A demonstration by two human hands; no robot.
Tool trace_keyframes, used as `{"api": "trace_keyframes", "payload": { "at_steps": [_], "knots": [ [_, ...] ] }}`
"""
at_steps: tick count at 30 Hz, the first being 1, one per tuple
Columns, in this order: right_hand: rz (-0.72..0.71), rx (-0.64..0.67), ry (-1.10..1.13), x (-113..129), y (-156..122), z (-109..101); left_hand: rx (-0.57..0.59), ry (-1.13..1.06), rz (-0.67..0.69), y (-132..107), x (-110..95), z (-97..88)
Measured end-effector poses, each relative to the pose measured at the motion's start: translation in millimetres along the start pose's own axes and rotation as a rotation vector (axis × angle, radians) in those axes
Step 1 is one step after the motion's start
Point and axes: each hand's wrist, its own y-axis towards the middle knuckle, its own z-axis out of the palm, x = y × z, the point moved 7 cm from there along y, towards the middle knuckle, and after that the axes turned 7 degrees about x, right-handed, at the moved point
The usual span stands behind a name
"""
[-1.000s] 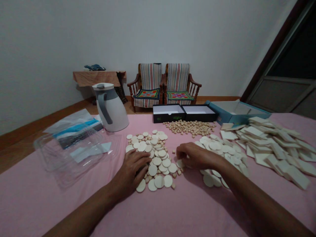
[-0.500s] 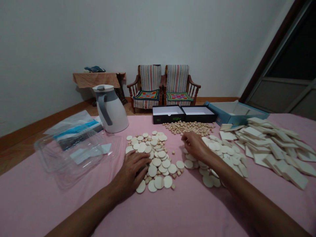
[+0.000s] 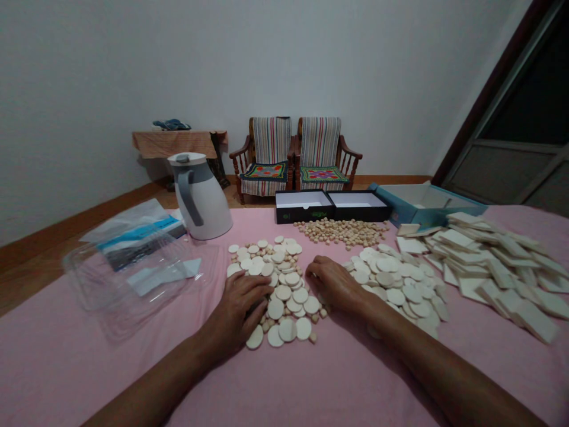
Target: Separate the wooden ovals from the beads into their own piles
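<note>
My left hand (image 3: 242, 301) lies on the left side of a mixed pile of round wooden discs (image 3: 283, 292) and small wooden cubes (image 3: 265, 325), its fingers stretched out over the discs. At the pile's right edge, my right hand (image 3: 333, 284) has its fingers curled down to the cloth. Whatever its fingertips pinch is hidden behind the hand. A second heap of plain discs (image 3: 411, 287) lies to the right of this hand. Beyond both hands, a heap of small cubes (image 3: 344, 232) is spread in front of the boxes.
Square wooden tiles (image 3: 493, 261) are heaped at the right. Behind stand two black open boxes (image 3: 306, 214) and a blue box (image 3: 411, 212). A white jug (image 3: 208, 207) and clear plastic trays (image 3: 146, 279) are at left on the pink cloth (image 3: 284, 385).
My right hand has moved left and nearer to me, from beside the cube heap to the mixed pile's edge. A lone cube there is now hidden. My left hand stays put.
</note>
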Motion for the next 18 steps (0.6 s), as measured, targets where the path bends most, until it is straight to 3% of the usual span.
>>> {"api": "trace_keyframes", "payload": {
  "at_steps": [7,12,14,18],
  "knots": [
    [0.113,-0.124,0.052,-31,2,-14,0.005,-0.007,0.003,-1,1,1.3],
    [0.112,-0.481,0.104,-47,-5,-46,0.009,-0.003,0.003,-1,1,1.7],
    [0.083,-0.421,0.111,-43,-5,-47,0.007,-0.003,0.004,-1,1,1.3],
    [0.034,-0.003,0.079,-21,-5,-29,0.012,-0.001,0.001,-1,1,1.7]
  ]
}}
